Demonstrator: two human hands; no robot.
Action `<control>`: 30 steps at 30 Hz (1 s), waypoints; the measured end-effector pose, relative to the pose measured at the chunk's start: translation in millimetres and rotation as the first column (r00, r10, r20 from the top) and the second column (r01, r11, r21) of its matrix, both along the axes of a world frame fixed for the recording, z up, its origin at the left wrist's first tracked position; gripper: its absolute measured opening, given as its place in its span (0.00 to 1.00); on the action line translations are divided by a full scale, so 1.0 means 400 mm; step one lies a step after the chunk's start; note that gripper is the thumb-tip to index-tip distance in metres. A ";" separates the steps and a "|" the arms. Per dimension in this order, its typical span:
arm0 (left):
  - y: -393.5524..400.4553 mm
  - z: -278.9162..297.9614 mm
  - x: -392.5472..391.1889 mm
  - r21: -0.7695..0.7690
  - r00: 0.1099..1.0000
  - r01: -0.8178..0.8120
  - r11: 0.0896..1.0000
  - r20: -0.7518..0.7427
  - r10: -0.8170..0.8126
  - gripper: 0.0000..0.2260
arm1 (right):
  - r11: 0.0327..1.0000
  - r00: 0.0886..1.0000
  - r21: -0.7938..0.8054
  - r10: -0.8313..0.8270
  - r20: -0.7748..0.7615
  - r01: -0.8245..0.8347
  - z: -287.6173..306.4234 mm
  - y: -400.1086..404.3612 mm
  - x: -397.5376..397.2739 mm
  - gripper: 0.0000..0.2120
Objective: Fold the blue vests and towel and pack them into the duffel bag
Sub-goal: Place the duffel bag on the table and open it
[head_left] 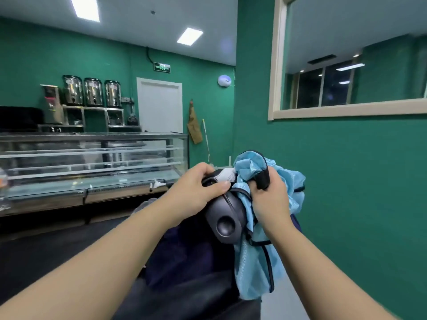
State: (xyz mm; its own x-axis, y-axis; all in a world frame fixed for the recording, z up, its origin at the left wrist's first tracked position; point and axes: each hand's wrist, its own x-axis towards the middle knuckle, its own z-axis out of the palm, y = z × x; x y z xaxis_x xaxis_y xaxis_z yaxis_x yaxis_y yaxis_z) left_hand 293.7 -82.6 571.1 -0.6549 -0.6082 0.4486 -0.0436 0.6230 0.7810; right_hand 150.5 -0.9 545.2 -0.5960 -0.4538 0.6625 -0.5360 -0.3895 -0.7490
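Three steel urns (93,92) are standing in a row along the rear edge of a metal shelf (92,109). A glass display counter (92,158) is running along the green wall. A white door (160,106) is standing closed under a green exit sign (162,67). A brown apron (193,125) is hanging beside the door. A framed window (351,72) is sitting in the right-hand wall. Two ceiling lights (189,36) are glowing.

Green exit sign (162,67) above door (160,107): characters unreadable; white tag (227,175) print blurred, illegible
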 end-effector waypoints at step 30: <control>-0.421 -0.045 0.768 -0.235 0.474 -0.856 0.459 -0.004 0.881 0.13 | 0.671 0.703 0.296 0.711 0.002 -0.680 0.024 -0.759 0.785 0.09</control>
State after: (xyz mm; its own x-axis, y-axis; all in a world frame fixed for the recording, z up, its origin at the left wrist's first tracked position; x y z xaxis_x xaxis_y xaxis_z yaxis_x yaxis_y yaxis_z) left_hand 601.0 -251.1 553.1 0.1186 -0.8045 0.5820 -0.7145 0.3378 0.6127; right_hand 464.6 -304.6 554.8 0.0284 -0.8672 0.4971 -0.2687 -0.4856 -0.8319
